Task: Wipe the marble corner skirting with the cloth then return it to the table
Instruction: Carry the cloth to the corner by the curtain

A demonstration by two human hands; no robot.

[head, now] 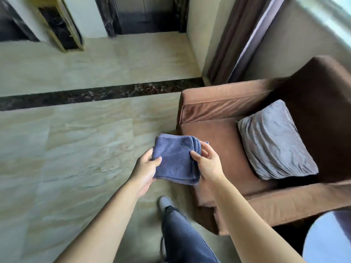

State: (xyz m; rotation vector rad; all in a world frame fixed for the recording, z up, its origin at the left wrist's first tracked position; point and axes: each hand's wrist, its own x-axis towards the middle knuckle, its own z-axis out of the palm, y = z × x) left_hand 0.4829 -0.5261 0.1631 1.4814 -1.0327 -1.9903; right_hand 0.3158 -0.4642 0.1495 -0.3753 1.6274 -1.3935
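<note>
While my left hand [147,166] and right hand [206,163] grip the folded blue terry cloth [175,160] beside the brown armchair [228,141], wiping looks not yet begun.

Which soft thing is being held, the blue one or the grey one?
The folded blue cloth, gripped by left hand and right hand. The grey cushion lies on the armchair.

Pale marble floor [79,149], one dark veined band [95,94] crossing it. A brown armchair [228,149] stands on it at right, a grey shoe [164,203] planted just beside the chair's front.
</note>
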